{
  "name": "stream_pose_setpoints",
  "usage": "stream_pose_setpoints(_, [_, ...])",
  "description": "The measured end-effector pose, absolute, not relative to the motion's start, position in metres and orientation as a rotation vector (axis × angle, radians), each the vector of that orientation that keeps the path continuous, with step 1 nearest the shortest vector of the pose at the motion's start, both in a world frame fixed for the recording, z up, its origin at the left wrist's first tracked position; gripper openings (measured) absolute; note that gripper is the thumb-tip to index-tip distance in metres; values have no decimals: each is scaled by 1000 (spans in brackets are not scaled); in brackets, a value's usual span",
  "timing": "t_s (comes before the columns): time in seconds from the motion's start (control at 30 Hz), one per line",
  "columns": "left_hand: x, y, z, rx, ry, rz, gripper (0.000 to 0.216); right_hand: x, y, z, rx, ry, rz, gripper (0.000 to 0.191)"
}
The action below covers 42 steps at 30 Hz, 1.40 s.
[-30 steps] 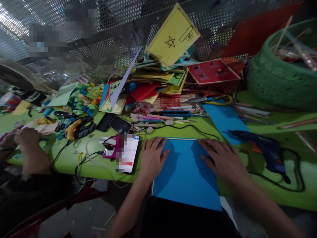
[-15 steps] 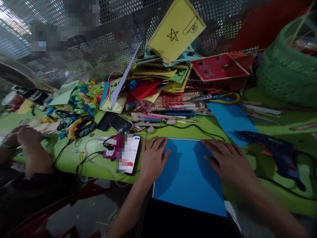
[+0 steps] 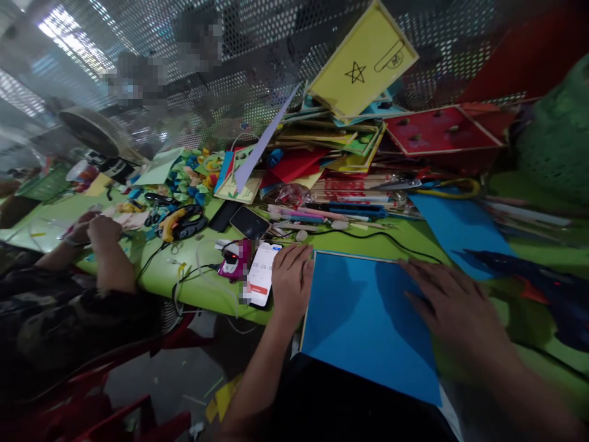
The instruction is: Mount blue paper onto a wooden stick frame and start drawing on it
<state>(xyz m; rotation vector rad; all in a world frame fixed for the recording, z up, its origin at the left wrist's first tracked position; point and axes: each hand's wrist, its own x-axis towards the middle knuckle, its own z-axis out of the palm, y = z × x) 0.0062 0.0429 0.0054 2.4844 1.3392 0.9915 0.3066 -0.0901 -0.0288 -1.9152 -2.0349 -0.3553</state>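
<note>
A blue sheet (image 3: 368, 319) lies flat at the table's near edge, its lower part over my dark-clothed lap. Thin pale strips edge its top and left side. My left hand (image 3: 291, 282) rests at the sheet's upper left edge, fingers stretched forward and fairly close together. At the upper right corner lies my right hand (image 3: 455, 301), palm down with the fingers extended and the thumb a little apart. Neither hand grips anything. Just left of my left hand is a lit phone (image 3: 261, 276) showing a timer.
A dark glue gun (image 3: 519, 273) lies right of my right hand, partly on another blue sheet (image 3: 464, 227). Behind are bundled sticks, pens, scissors and a pile of framed cards (image 3: 363, 61). A purple power socket (image 3: 234, 261) with cables sits left. Another person's hands (image 3: 99, 230) work farther left.
The view has swung left, so the table's things appear farther right. My left thumb has drawn back from the sheet's face to its left edge. My right hand stays at the upper right corner.
</note>
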Motion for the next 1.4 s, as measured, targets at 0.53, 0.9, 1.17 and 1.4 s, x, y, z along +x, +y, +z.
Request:
stream_pose_setpoints(0.53, [11, 39, 4, 2638, 1417, 621, 37, 306, -92, -33, -1912, -2027, -284, 58])
stream_pose_setpoints(0.9, [13, 39, 8, 2661, 1439, 567, 38, 305, -90, -30, -1861, -2075, -321, 58])
stream_pose_setpoints(1.17, [14, 41, 11, 2644, 1444, 563, 35, 306, -90, -31, -1844, -2061, -298, 62])
stream_pose_setpoints(1.4, [12, 39, 5, 2627, 1434, 573, 41, 304, -91, -28, -1865, -2034, -268, 68])
